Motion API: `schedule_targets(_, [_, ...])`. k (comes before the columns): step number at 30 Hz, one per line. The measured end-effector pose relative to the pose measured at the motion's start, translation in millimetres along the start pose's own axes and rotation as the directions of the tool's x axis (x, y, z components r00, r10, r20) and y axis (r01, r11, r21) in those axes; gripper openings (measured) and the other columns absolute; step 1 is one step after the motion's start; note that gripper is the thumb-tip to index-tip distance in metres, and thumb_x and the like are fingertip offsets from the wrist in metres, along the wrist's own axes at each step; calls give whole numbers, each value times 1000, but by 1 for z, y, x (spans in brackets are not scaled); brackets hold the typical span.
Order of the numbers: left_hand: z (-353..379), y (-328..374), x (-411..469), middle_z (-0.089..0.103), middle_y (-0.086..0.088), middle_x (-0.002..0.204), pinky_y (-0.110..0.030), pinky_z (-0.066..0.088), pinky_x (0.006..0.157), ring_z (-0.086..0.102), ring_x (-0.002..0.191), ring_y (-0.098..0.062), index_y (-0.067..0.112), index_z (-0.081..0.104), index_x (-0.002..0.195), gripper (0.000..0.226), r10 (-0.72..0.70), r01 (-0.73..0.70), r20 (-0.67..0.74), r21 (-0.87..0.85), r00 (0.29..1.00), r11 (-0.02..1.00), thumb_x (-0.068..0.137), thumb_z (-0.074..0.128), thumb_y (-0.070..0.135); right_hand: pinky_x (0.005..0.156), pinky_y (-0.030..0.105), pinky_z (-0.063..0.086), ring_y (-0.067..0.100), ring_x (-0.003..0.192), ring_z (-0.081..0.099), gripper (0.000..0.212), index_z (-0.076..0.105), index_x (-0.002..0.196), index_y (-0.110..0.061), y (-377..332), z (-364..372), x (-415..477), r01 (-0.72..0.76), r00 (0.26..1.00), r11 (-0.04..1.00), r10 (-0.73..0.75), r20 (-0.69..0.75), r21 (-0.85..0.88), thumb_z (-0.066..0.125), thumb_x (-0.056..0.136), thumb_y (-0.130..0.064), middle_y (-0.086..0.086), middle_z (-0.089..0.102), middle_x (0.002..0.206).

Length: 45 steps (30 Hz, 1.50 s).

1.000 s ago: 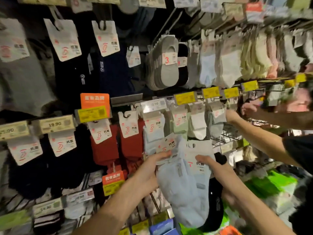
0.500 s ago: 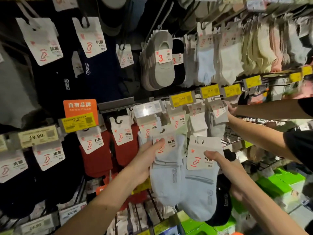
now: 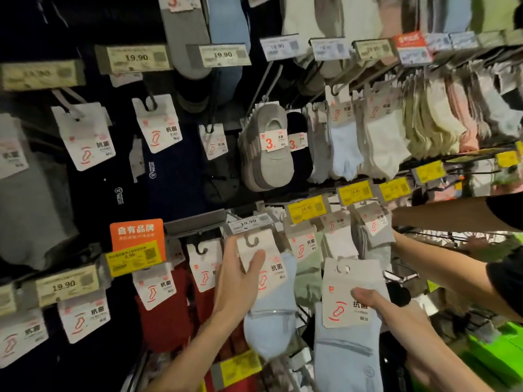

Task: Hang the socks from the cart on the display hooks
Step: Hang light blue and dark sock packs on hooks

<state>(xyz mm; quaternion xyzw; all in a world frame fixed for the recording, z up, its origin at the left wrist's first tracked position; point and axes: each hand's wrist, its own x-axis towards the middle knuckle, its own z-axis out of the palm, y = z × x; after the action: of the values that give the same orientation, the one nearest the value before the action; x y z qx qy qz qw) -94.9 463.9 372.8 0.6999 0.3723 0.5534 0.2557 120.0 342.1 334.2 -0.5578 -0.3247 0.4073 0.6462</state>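
My left hand (image 3: 240, 281) grips the white card header of a light blue sock pack (image 3: 268, 321), held up against the display with its hanger cutout just below a hook's 19.90 price tag (image 3: 249, 223). My right hand (image 3: 376, 306) holds a second light blue sock pack (image 3: 345, 357) by its white card, lower and to the right, away from the hooks. I cannot tell whether the left pack's cutout is over the hook. The cart is out of view.
Red socks (image 3: 167, 321) hang left of my left hand, green and white socks (image 3: 308, 267) behind the packs. Grey no-show socks (image 3: 268, 154) hang above. Another person's arms (image 3: 441, 258) reach across the hooks at the right. An orange sign (image 3: 137, 233) sits at left.
The view has tilted up and closer to the display. My left hand has raised its blue pack to the hook's price tag; the right hand's pack has stayed lower.
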Motion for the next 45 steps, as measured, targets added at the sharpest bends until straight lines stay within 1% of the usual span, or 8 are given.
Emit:
schedule_targets(3, [-3, -6, 4, 62, 2, 65, -21, 35, 44, 51, 46, -14, 38, 51, 112, 20, 42, -39, -43, 62, 998, 997, 98, 60, 27, 54, 28, 52, 16, 62, 74, 13, 77, 90, -3, 2, 1, 4, 23, 999, 1000, -23, -24, 12, 78, 80, -11, 9, 77, 77])
schedule_targets(5, [-4, -11, 4, 63, 0, 71, -28, 37, 44, 53, 49, -25, 43, 51, 110, 20, 102, -96, -53, 107, 993, 990, 98, 60, 29, 49, 23, 51, 16, 61, 74, 10, 77, 89, -3, 2, 1, 5, 23, 1000, 999, -23, -2, 26, 77, 81, -9, 10, 77, 78])
schedule_targets(8, [-6, -14, 5, 61, -4, 67, -29, 35, 44, 50, 46, -22, 47, 47, 109, 25, 189, -180, -33, 191, 981, 965, 98, 59, 27, 48, 20, 52, 17, 67, 75, 12, 78, 93, -5, 2, 0, 4, 24, 999, 999, -25, 39, 26, 75, 83, -11, 9, 78, 80])
schedule_targets(12, [-7, -18, 13, 66, -4, 68, -45, 50, 52, 61, 56, -19, 58, 31, 131, 51, 188, -188, 30, 322, 982, 928, 98, 59, 31, 52, 19, 53, 18, 75, 76, 16, 76, 100, -10, 3, 3, 0, 14, 996, 999, -19, 92, 45, 74, 85, -15, 6, 79, 87])
schedule_targets(17, [-11, -27, 22, 72, -6, 76, -50, 55, 59, 67, 65, -21, 59, 8, 148, 77, 154, -143, 2, 379, 988, 914, 98, 59, 32, 52, 19, 52, 19, 73, 76, 13, 76, 97, -8, 11, 6, -5, 0, 997, 998, -5, 82, 63, 73, 85, -11, 8, 78, 85])
schedule_targets(24, [0, -28, 24, 53, -7, 48, -33, 37, 42, 51, 41, -24, 53, -16, 150, 96, 117, -115, 25, 486, 993, 866, 98, 59, 26, 53, 20, 54, 19, 71, 76, 12, 76, 96, -8, 19, 10, -3, -14, 998, 997, 9, 63, 79, 73, 84, -9, 8, 78, 84])
schedule_targets(33, [15, -44, 27, 52, -4, 62, -29, 27, 44, 47, 49, -19, 62, -36, 134, 118, 174, -129, -22, 579, 985, 805, 93, 67, 20, 72, 35, 53, 24, 81, 76, 13, 77, 98, -14, 23, 7, 2, -9, 994, 997, 1, 109, 72, 72, 85, -11, 8, 78, 89])
schedule_targets(45, [14, -47, 25, 49, 2, 57, -25, 28, 41, 46, 46, -13, 58, -36, 137, 123, 122, -86, -20, 596, 992, 799, 90, 72, 21, 68, 33, 53, 23, 82, 76, 18, 75, 103, -12, 26, 6, 8, -30, 988, 998, 22, 154, 56, 72, 85, -12, 8, 78, 91])
